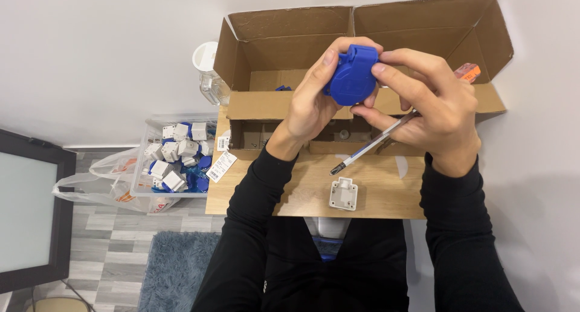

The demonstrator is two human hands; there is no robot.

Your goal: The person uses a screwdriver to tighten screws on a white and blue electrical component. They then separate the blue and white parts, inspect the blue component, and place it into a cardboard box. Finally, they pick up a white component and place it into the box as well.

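Observation:
Both my hands are raised over an open cardboard box [290, 31]. My left hand [309, 103] grips a blue round plastic socket cover [350, 76] from its left side. My right hand [432, 109] pinches the same blue part with thumb and forefinger, while a screwdriver [374, 146] with an orange handle lies tucked under its fingers, tip pointing down-left. A white square socket base [344, 193] rests on the wooden table [254, 194] below the hands.
A clear plastic bin [178, 158] with several white and blue socket parts sits left of the table, over a plastic bag [96, 182]. A clear jar with white lid [208, 70] stands beside the box. A dark-framed panel [30, 209] leans at far left.

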